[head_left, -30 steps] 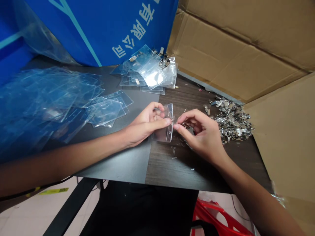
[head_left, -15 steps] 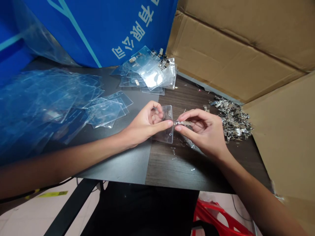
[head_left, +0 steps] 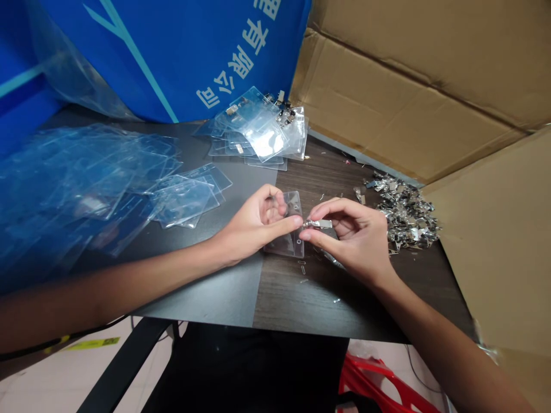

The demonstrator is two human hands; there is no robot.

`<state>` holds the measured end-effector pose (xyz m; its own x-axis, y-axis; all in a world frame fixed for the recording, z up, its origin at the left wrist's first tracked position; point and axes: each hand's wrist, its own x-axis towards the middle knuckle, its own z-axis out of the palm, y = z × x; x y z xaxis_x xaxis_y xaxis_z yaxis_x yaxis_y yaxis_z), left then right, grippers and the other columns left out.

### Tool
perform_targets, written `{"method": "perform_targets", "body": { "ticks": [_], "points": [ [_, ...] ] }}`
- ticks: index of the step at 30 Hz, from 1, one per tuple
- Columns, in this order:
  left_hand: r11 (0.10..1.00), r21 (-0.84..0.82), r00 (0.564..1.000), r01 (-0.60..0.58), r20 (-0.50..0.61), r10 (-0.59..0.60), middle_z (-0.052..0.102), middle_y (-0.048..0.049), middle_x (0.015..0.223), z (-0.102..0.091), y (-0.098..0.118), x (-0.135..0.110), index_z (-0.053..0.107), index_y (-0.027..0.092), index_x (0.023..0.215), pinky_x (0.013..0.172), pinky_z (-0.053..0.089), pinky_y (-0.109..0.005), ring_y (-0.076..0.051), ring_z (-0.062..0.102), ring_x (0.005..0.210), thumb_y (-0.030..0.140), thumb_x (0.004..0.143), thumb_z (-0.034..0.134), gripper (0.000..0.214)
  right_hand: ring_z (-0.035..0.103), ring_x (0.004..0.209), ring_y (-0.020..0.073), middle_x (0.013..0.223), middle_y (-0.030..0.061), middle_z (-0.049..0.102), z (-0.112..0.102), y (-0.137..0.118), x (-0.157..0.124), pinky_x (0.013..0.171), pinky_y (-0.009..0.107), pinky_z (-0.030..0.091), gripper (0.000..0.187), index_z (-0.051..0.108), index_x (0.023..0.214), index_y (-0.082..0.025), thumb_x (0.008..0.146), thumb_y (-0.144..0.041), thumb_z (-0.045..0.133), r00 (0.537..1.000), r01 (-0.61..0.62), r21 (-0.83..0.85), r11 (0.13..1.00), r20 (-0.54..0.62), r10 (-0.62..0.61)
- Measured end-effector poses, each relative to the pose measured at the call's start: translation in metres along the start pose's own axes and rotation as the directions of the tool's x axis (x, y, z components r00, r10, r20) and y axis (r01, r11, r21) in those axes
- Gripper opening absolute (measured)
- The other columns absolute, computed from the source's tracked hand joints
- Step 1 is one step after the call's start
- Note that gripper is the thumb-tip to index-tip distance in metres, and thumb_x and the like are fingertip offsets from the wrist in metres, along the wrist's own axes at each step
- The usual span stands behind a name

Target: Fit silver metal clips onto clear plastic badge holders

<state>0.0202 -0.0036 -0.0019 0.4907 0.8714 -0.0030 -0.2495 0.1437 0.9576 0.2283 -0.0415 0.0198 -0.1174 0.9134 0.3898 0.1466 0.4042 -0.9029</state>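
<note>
My left hand [head_left: 262,221] pinches a clear plastic badge holder [head_left: 284,245] near its right edge, where small punched holes show. Close against that edge, my right hand [head_left: 350,232] grips a metal badge clip [head_left: 322,224] between thumb and fingers. The clip's strap end lies at my left thumb tip; whether it passes through the slot is hidden. Beyond my right hand is a heap of metal clips [head_left: 408,212]. Left of my left hand lie several loose clear badge holders [head_left: 185,198].
A large spread of clear holders [head_left: 86,178] covers the table's left side. At the back sits a pile of holders with clips [head_left: 262,132]. A blue printed panel [head_left: 172,51] and cardboard walls [head_left: 387,86] border the table. Small bits [head_left: 302,268] lie near the front.
The metal clip has turned slightly in my right fingers, so its flat face shows more. Both hands stay together at the holder's edge. The view has shifted a little.
</note>
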Motion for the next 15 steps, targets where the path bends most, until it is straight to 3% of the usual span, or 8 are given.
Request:
{"method": "perform_targets", "body": {
  "ticks": [15],
  "points": [
    [0.999,0.043,0.999,0.033,0.018,-0.034,0.051,0.0048,0.090,-0.0009,0.0005,-0.0034,0.049,0.020,0.098,0.074,0.041,-0.026,-0.010,0.051,0.079,0.046,0.086,0.092,0.051,0.077,0.079,0.0176,0.087,0.0014,0.082,0.0059,-0.0051,-0.0050,0.075,0.030,0.066,0.023,0.081,0.088,-0.023,0.076,-0.023,0.101,0.997,-0.007,-0.135,0.991,-0.083,-0.004]
  ]
}}
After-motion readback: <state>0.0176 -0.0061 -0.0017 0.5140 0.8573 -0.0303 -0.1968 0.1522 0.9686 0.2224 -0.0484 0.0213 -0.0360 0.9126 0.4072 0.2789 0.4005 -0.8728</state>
